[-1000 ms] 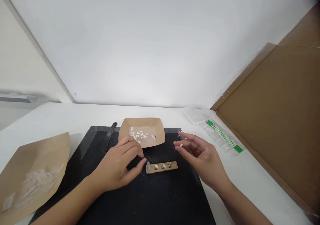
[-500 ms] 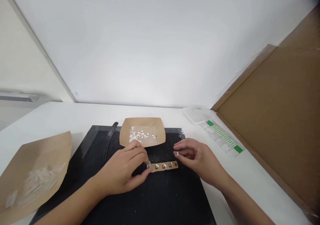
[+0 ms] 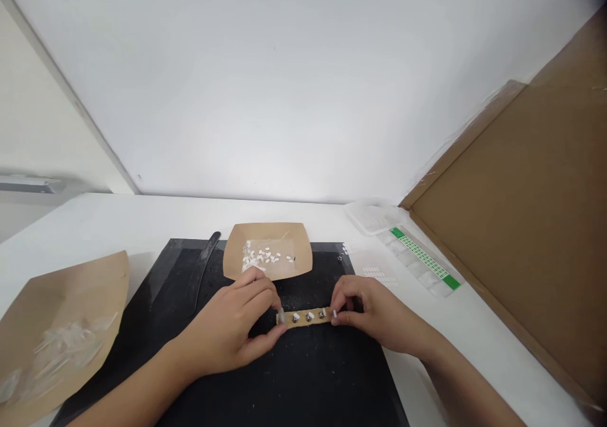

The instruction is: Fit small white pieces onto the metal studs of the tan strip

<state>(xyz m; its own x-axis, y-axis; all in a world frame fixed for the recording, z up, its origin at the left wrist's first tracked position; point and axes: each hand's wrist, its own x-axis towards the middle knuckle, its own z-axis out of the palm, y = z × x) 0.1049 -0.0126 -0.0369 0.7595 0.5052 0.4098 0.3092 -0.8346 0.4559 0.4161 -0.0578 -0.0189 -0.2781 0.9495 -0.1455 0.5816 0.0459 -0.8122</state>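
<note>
A narrow tan strip point(image 3: 302, 319) lies on the black mat, with several small metal studs along it, some topped by small white pieces point(image 3: 310, 316). My left hand point(image 3: 241, 322) pinches the strip's left end between thumb and fingers, where a small translucent piece point(image 3: 281, 316) stands by the fingertips. My right hand point(image 3: 365, 307) is closed at the strip's right end, with a small white piece point(image 3: 334, 314) showing between thumb and fingers. Those fingertips hide the strip's end, and I cannot tell whether the white piece touches the strip.
Behind the strip, a brown paper tray point(image 3: 306, 250) holds several white oval pieces. Another paper tray point(image 3: 111, 275) with clear plastic pieces stands left. A black nail file point(image 3: 205, 272) lies on the black mat point(image 3: 284, 389). To the right are a clear green-striped packet point(image 3: 427, 261) and a cardboard panel point(image 3: 521, 224).
My right hand has moved down and slightly left, bringing the white piece to the strip's right end. My left hand keeps its pinch on the left end.
</note>
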